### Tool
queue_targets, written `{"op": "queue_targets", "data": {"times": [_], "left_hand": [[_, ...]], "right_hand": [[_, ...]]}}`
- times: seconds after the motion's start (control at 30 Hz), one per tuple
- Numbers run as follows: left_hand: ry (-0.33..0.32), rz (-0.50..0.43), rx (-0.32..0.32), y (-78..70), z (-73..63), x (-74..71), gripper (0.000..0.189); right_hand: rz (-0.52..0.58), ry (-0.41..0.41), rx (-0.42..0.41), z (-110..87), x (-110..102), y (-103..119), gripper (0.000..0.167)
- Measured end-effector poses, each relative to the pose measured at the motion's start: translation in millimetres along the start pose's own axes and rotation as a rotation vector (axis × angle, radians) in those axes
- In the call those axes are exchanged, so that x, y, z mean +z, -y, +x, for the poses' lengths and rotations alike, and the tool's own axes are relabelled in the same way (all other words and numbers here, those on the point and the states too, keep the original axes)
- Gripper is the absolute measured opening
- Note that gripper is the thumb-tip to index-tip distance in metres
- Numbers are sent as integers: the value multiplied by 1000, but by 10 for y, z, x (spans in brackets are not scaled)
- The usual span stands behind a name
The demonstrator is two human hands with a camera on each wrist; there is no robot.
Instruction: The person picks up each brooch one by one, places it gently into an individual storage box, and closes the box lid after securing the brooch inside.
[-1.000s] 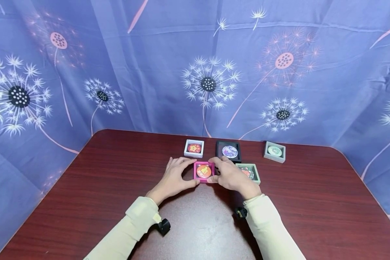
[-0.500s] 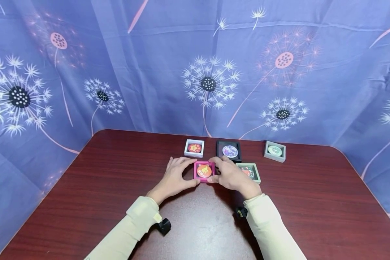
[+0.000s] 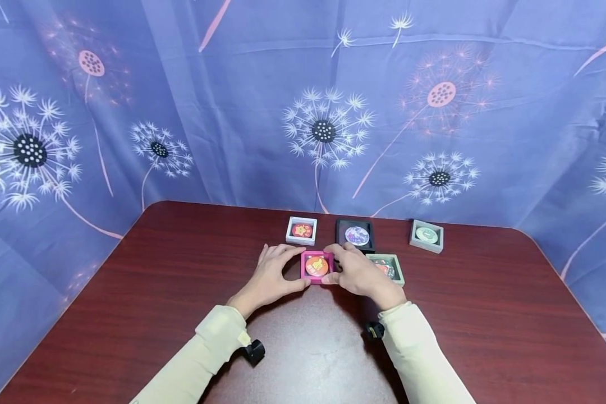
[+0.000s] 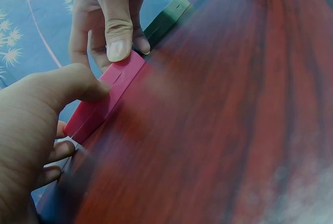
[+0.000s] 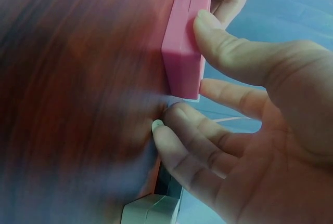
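A small pink square display frame lies at the middle of the table, holding a round orange-red badge with a yellow figure. My left hand grips its left side, thumb on the near wall and index finger at the far edge. From the right, my right hand pinches the same frame between thumb and index finger. Its other fingers spread beside the frame in the right wrist view. Just right of that hand lies a pale green frame with a dark, red-patterned disc, partly covered by the hand.
Behind the hands stand a white frame with a red badge and a black frame with a purple-white one. A grey frame with a pale green disc sits farther right. The dark red wooden table ends at a blue dandelion-patterned cloth.
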State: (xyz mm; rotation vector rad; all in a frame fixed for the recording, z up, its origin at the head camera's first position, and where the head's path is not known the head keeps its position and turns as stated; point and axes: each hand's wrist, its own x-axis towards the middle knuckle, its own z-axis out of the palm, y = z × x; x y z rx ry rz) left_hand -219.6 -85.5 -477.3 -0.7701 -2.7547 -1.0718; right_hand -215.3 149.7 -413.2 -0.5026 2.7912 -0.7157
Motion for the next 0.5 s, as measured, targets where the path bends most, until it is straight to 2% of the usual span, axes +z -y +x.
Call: {"op": "queue_targets", "data": {"times": [0.5], "left_hand": [[8, -10, -11, 5, -5, 6, 78]], "right_hand": [[-3, 14, -1, -11, -22, -13, 65]]}}
